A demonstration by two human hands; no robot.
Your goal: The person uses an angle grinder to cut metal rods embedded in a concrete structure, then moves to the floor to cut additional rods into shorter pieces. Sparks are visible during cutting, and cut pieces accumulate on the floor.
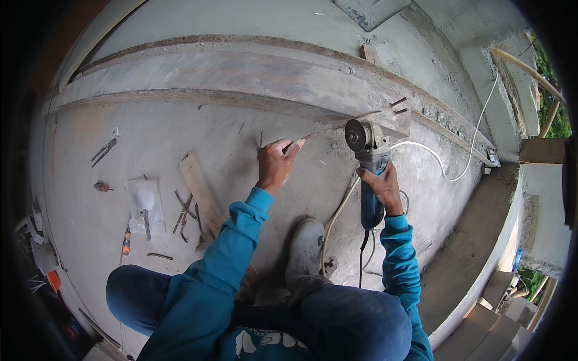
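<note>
My right hand (384, 188) is wrapped round the blue and grey body of an angle grinder (371, 207). The grinder stands upright in my grip, its dark disc (357, 136) at the top. Between finger and thumb, my left hand (277, 163) pinches a thin rust-brown metal rod (323, 131). That rod runs right toward the disc; whether the two touch I cannot tell. Behind the grinder head is the end of a long concrete beam (394, 123), with two short bar stubs (399, 106) jutting from it.
Pliers (105, 149), a clear plastic bag (144, 198), pincers (185, 213), an orange-handled tool (126, 240) and a wooden board (201, 192) lie on the dusty floor to the left. A pale cable (442, 165) loops at the right. My shoe (306, 246) is just below the hands.
</note>
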